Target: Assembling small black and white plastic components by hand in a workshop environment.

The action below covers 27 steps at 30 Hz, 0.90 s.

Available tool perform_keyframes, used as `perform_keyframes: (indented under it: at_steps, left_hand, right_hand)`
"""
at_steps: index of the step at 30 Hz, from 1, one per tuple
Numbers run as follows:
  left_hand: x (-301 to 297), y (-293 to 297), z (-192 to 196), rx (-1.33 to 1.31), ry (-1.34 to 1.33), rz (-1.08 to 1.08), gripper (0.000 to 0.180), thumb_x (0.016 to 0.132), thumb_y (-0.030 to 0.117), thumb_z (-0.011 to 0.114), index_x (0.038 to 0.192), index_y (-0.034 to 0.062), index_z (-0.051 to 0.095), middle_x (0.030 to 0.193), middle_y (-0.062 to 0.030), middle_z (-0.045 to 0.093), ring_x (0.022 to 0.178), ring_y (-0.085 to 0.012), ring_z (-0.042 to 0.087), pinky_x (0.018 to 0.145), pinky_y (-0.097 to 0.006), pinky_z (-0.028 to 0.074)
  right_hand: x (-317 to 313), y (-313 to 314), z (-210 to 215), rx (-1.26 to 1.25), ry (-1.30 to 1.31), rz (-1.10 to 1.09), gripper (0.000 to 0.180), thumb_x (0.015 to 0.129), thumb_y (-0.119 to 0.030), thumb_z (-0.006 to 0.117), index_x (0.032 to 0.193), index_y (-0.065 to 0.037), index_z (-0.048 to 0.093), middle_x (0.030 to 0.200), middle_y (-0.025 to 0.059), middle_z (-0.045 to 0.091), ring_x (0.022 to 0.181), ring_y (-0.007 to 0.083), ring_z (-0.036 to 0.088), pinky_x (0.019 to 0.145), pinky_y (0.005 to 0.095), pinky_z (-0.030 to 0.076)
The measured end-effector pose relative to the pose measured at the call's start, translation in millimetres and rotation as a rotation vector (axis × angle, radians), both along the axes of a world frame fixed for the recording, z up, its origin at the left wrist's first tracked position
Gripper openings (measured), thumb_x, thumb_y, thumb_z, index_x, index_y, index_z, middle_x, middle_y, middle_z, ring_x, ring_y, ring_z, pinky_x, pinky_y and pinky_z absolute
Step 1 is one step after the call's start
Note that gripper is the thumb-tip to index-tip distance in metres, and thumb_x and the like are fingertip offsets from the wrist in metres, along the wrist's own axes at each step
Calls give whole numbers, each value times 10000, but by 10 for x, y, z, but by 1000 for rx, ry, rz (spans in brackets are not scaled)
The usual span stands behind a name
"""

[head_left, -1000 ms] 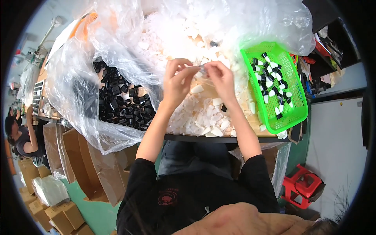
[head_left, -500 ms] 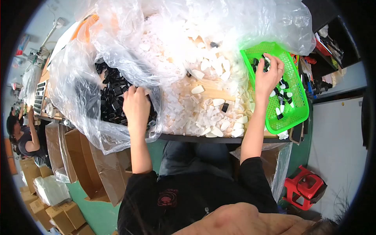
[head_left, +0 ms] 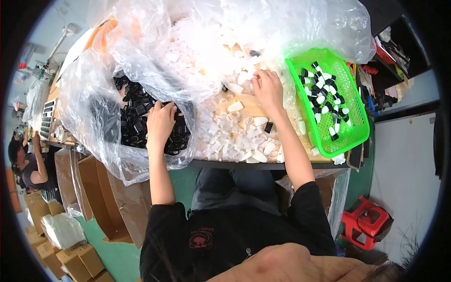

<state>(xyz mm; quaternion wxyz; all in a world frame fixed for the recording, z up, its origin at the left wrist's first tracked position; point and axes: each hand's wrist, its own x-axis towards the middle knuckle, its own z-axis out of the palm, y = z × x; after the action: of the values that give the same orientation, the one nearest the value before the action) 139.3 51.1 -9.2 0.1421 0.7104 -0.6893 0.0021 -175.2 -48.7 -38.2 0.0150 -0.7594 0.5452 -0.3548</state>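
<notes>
My left hand (head_left: 161, 123) is down in a heap of small black plastic caps (head_left: 134, 115), which lies in a large clear plastic bag. Its fingers curl downward, and whatever is between them is hidden. Over the middle of the table, my right hand (head_left: 269, 91) reaches with fingers a little apart beside several white tapered pieces (head_left: 236, 106). Nothing shows between its fingertips. A bright green basket (head_left: 325, 149) to the right holds many white pieces with black caps fitted on one end (head_left: 334, 134).
Translucent small pieces (head_left: 230, 141) cover the wooden tabletop between bag and basket. Clear plastic sheeting (head_left: 324, 26) lies across the back. Cardboard boxes (head_left: 101, 197) stand below left, and a red stool (head_left: 366, 223) at lower right. Another person (head_left: 30, 164) sits far left.
My right hand has left the green basket and moved left to the white pieces, with nothing visible in it. My left hand stays among the black caps, slightly shifted.
</notes>
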Motion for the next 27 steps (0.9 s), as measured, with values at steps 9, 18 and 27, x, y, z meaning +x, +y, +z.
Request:
perform_keyframes:
  at_steps: [9, 18, 27]
  left_hand:
    - [-73, 116, 162, -188, -64, -77, 134, 781, 138, 708, 852, 38, 653, 971, -73, 599, 966, -290, 547, 929, -428, 377]
    - [-623, -169, 525, -158, 1334, -234, 236, 881, -40, 606, 1087, -17, 494, 939, -91, 652, 806, -81, 607, 703, -193, 482]
    - [-1280, -665, 397, 98, 1974, -264, 275, 898, -45, 576, 1170, -13, 606, 1014, -81, 657, 867, -119, 629, 774, -216, 493]
  right_hand:
    - [-29, 99, 201, 105, -420, 40, 68, 827, -78, 641, 881, -45, 618, 833, 92, 639, 766, 249, 595, 718, 372, 481]
    - [39, 193, 274, 236, -734, 229, 84, 926, -91, 611, 981, -27, 619, 895, 31, 662, 774, 85, 614, 685, 245, 475]
    - [142, 336, 454, 329, -1169, 410, 109, 927, -56, 617, 1014, 7, 598, 873, 44, 650, 783, 101, 642, 712, 234, 505]
